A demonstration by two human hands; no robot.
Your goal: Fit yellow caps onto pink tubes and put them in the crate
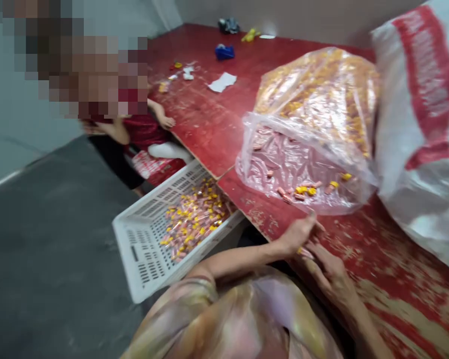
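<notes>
While the left hand [300,235] and right hand [332,269] meet at one pink-and-yellow piece [305,253], which one grips it unclear, many seem done in the crate [127,267] leftward, more apparently remaining in the clear bag [303,142] beyond.

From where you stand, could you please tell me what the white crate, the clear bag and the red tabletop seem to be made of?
The white crate looks like rigid, fairly matte plastic, judging by its regular slots. The clear bag appears to be thin, glossy plastic film: it wrinkles and shines. The red tabletop is perhaps painted wood or board, worn where paler patches show.
</notes>
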